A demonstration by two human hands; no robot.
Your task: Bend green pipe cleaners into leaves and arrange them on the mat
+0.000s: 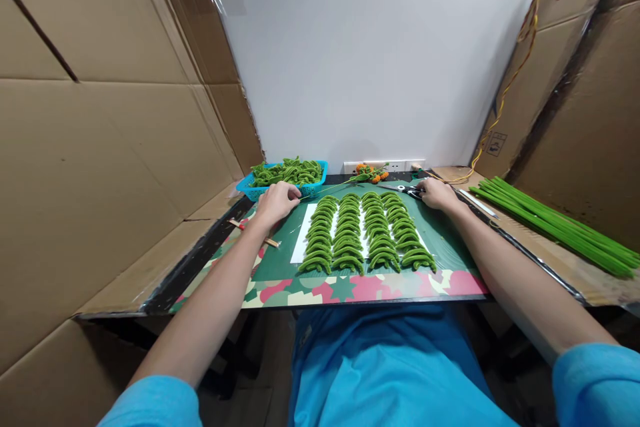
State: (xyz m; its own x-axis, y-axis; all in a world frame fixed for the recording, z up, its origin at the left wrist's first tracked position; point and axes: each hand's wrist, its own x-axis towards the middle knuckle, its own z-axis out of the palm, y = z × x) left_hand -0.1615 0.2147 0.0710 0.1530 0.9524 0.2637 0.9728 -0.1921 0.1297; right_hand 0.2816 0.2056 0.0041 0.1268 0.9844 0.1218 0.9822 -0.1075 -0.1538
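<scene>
My left hand [280,203] is beside the front of the blue basket [250,193], with thumb and fingers pinched together at the near end of a thin green stem [325,189]. That stem runs right toward a bunch of small orange flowers [370,173]. At the back right, my right hand [437,194] is closed at the black handles of a pair of scissors [409,191], whose blades point left. Between my hands, curved fuzzy green pieces [349,233], apparently bent chenille stems, lie in several columns over white paper [302,237].
More green pieces [287,172] fill the basket. A bundle of long green stems [555,223] lies at the right beside a white stick [479,203]. A small wooden stick [270,242] rests at left. Cardboard walls [120,127] flank the green mat [450,240]; a power strip [397,165] is behind.
</scene>
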